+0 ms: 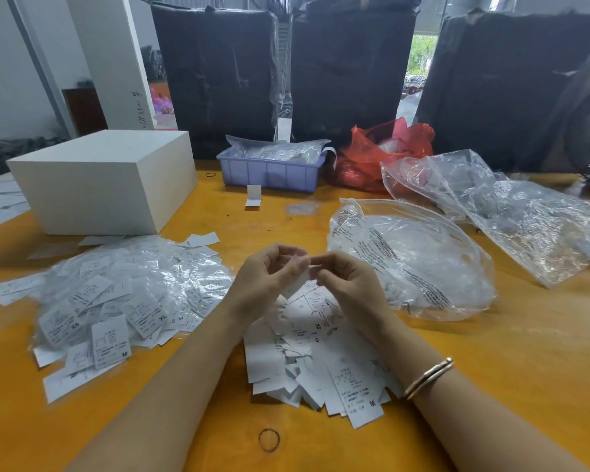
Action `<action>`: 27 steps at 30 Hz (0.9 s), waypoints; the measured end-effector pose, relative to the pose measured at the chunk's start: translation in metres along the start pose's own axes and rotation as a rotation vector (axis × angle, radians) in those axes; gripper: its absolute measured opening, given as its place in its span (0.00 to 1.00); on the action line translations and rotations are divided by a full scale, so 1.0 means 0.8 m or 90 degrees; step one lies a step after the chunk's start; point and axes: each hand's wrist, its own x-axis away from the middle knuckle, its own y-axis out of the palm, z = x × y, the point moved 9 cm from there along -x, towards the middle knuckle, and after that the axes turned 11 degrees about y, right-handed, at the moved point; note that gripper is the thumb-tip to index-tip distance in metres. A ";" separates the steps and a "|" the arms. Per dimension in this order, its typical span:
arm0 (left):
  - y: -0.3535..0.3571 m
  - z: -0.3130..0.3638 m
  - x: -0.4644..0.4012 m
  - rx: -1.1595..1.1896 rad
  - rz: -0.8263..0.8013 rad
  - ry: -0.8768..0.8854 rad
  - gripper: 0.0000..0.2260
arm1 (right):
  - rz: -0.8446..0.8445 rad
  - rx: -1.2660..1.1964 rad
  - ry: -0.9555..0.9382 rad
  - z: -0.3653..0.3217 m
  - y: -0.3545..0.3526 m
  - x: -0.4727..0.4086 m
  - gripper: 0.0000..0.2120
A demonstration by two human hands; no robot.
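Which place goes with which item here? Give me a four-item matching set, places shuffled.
Items:
1. large white rectangular box
2. pale blue plastic tray
3. large dark rubber band loop
4. small white paper label

Places:
A. closest to the person, on the orange table
B. pinched between left hand and right hand
C. far left of the table
D. far side, just left of the crumpled red plastic bag

Pairs: 1-C, 2-D, 3-A, 4-B
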 end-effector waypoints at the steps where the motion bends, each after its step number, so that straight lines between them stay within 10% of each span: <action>1: -0.001 0.004 0.000 -0.008 -0.005 0.011 0.06 | 0.011 0.013 -0.012 -0.002 -0.006 -0.001 0.14; 5: -0.031 0.017 -0.002 -0.135 0.068 0.051 0.08 | 0.268 0.258 -0.205 -0.031 -0.075 0.007 0.09; 8: -0.056 0.030 -0.002 -0.379 0.111 0.099 0.12 | 0.453 0.400 -0.115 -0.012 -0.142 0.004 0.10; 12: -0.081 0.014 0.002 -0.578 0.111 0.007 0.17 | 0.308 0.665 0.210 0.059 -0.147 -0.027 0.15; 18: -0.100 -0.016 0.013 -0.772 0.042 -0.197 0.20 | 0.287 0.835 0.210 0.055 -0.133 -0.033 0.13; 22: -0.093 -0.005 0.009 -0.923 0.040 -0.131 0.20 | 0.345 0.750 0.180 0.046 -0.139 -0.026 0.08; 27: -0.051 0.010 0.001 -0.742 0.045 0.047 0.15 | 0.428 0.624 0.140 0.040 -0.153 -0.014 0.07</action>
